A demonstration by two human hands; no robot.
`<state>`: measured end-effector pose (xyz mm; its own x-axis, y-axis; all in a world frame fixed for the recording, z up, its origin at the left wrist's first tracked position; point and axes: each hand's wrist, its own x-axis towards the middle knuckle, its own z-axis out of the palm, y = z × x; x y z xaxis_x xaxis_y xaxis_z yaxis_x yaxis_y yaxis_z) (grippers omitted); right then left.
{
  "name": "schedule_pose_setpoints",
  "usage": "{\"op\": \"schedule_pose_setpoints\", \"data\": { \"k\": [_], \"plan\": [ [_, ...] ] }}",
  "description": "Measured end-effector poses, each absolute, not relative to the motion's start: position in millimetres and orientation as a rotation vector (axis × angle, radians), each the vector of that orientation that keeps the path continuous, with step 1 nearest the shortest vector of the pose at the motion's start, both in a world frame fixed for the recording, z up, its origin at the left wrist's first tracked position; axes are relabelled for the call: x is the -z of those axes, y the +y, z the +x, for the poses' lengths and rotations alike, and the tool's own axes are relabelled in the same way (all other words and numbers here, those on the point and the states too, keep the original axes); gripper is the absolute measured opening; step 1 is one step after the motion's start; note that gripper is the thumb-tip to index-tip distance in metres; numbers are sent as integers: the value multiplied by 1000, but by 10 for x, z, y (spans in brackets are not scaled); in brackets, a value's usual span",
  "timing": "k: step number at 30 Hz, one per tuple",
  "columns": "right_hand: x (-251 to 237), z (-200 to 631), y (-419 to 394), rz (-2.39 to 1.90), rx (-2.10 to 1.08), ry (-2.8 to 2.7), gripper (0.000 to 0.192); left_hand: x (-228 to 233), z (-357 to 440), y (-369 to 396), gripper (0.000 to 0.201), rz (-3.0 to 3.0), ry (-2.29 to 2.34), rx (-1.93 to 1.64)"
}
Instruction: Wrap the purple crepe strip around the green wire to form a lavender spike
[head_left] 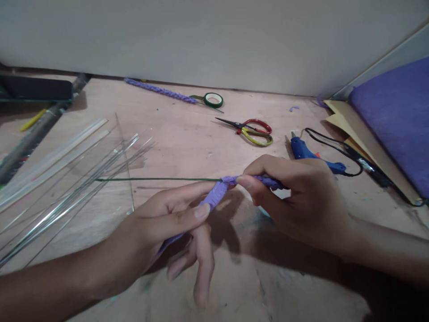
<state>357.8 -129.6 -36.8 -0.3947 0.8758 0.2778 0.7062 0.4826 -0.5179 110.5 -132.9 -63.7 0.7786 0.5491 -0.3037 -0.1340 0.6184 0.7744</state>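
Note:
My left hand (177,214) pinches a purple paper strip (215,195) between thumb and index finger, its other fingers hanging loose below. The strip's tail runs down behind that hand. At its upper end the strip meets a thin green-wrapped wire (161,179), which sticks out to the left. My right hand (284,192) is closed round the purple-wrapped part of the wire, thumb and index finger pressing right beside the spot where the strip joins. Part of the wrapped length is hidden in the right palm.
Scissors (246,129), green tape (213,100) and a finished purple-wrapped stem (161,91) lie beyond my hands. At right are a blue glue gun (315,156) with a black cord and purple material (395,116). Bare wires (110,163) and clear glue sticks (67,152) spread at left.

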Motion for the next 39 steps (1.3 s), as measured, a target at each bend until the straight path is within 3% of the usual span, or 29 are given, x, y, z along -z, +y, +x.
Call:
{"op": "schedule_pose_setpoints", "data": {
  "k": [36,39],
  "plan": [
    [331,3579,-1315,-1265,-550,-2345,9,643,1130,-1326,49,819,537,-400],
    [322,3584,-1317,-1262,-661,-2329,22,651,1129,-1321,51,825,543,-394]
  ]
}}
